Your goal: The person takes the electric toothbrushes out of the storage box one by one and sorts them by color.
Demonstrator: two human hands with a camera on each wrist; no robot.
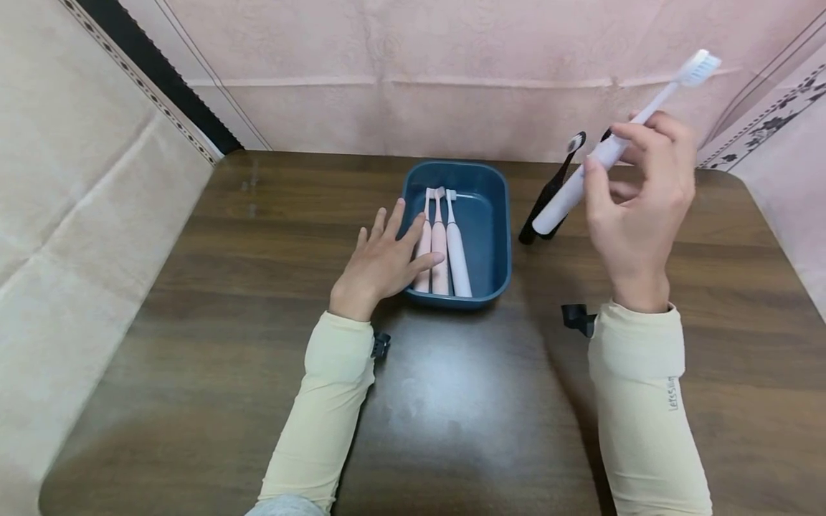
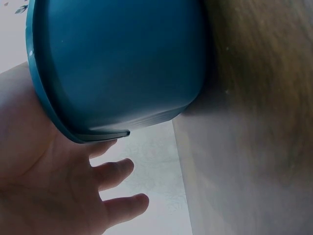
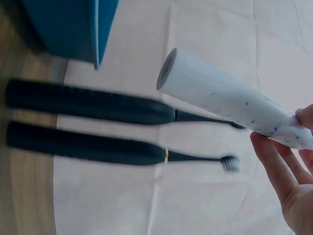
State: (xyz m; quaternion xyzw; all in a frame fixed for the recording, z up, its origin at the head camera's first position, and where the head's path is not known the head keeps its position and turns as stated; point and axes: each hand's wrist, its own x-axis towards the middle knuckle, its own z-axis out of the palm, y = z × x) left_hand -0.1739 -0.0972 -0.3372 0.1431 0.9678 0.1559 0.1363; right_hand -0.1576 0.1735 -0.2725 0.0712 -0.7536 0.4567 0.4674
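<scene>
**White toothbrush held in the air, right of the tub**

Step in hand (my judgement): putting toothbrushes into the tub (image 1: 485, 244) one by one, with the white toothbrush (image 1: 568, 195) the current piece. It is in the air to the right of the tub, tilted, bristles up and away, handle base lower and nearer the tub. Next move, as I judge it, calls for a swing left over the tub's rim, then a lowering that lays it flat in the bare strip along the right wall.

Fingers, right hand (image 1: 657, 197): thumb and fingers pinch the handle near its upper end, the gap only as wide as the handle. Base end is free (blue flecks show on it in my right wrist feed).

Fingers, left hand (image 1: 383, 264): spread, at the tub's left rim, thumb reaching over the inside. Whether the palm presses on the rim I cannot tell.

In the tub, towards its left wall: two pink toothbrushes (image 1: 439, 258) and a second white toothbrush (image 1: 457, 258), lying side by side, heads pointing to the far end. Right of the tub, two black toothbrushes (image 3: 88, 143) stand on end on the table (image 1: 258, 373), near each other, untouched by either hand as far as I can see.
</scene>
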